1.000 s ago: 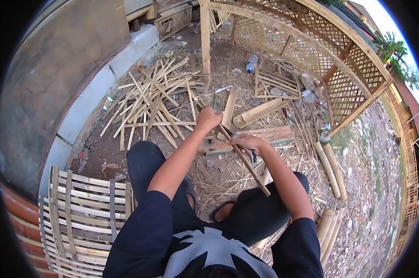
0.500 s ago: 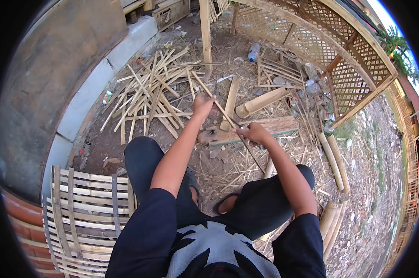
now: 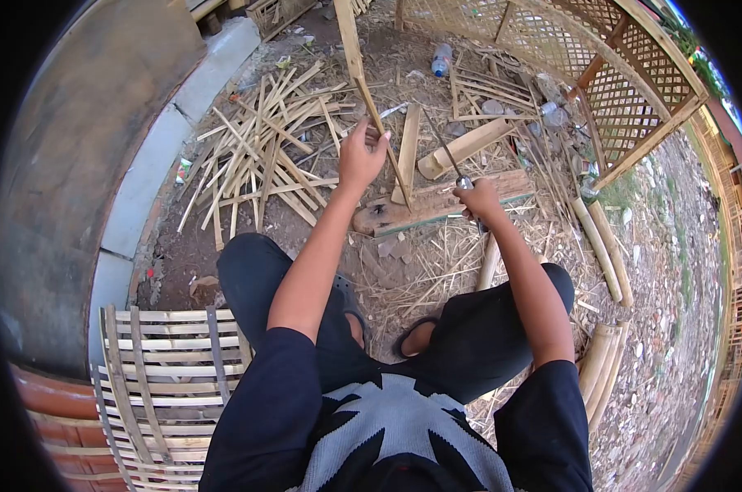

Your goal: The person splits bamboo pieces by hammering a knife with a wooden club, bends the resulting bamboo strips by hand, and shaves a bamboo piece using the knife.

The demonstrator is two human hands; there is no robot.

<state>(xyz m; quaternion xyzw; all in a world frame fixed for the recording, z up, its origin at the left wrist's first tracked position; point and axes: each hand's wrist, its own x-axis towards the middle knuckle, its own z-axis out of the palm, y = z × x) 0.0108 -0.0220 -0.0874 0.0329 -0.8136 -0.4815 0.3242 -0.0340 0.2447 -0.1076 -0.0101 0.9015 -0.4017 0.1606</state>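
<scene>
My left hand (image 3: 363, 156) is closed round a thin bamboo strip (image 3: 397, 170). The strip slants, its lower end at the wooden block (image 3: 494, 195) on the ground. To the right, my right hand (image 3: 480, 200) grips the handle of a long, narrow-bladed knife (image 3: 446, 152). Its dark blade points up and away, apart from the strip. Just beyond the wooden block lie a flat bamboo piece (image 3: 406, 152) and a split bamboo half (image 3: 468, 148).
A pile of bamboo strips (image 3: 264, 152) lies at the left. A slatted bamboo panel (image 3: 170, 369) is near my left knee. Bamboo poles (image 3: 596, 250) lie right, below a lattice frame (image 3: 633, 98). A plastic bottle (image 3: 442, 60) and shavings (image 3: 416, 287) litter the ground.
My hands have moved apart. The right hand has risen to the right, with the knife now clear of the strip. The strip stands more steeply, its lower end at the block.
</scene>
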